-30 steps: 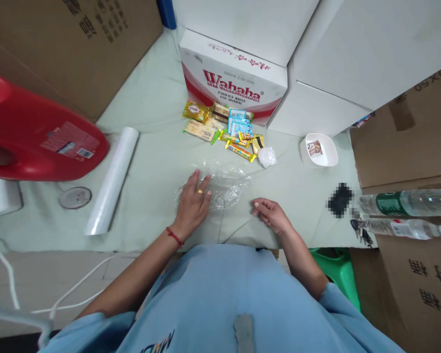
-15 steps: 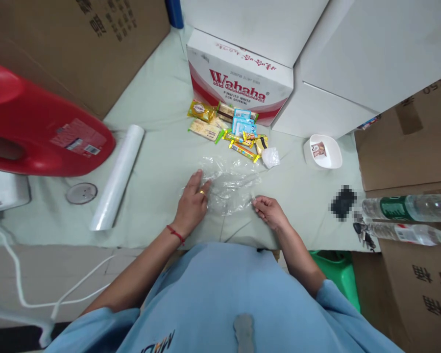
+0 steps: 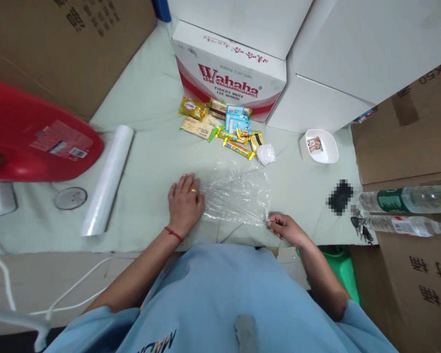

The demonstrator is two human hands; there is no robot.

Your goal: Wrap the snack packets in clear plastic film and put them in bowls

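A crinkled sheet of clear plastic film (image 3: 238,193) lies on the pale green cloth between my hands; whether it is a flat sheet or a bag I cannot tell. My left hand (image 3: 185,203), palm down, rests at its left edge with the fingers laid out on the cloth and the thumb side touching the film. My right hand (image 3: 284,228) pinches the film's lower right corner, and creases run across from there. Just beyond lie wrapped snacks (image 3: 238,148) in yellow, blue and green packaging, with a crumpled white translucent wrapper (image 3: 266,154) beside them.
A Wahaha carton (image 3: 230,78) stands behind the snacks. To the left are a film roll (image 3: 108,179), a round lid (image 3: 71,198) and a big red jug (image 3: 40,142). On the right sit a white bowl (image 3: 329,152), keys (image 3: 360,228) and two bottles (image 3: 422,198).
My right hand has moved right and toward me, drawing the film's corner along and spreading it. My left hand has shifted slightly left and lies flatter. The view has shifted a little.
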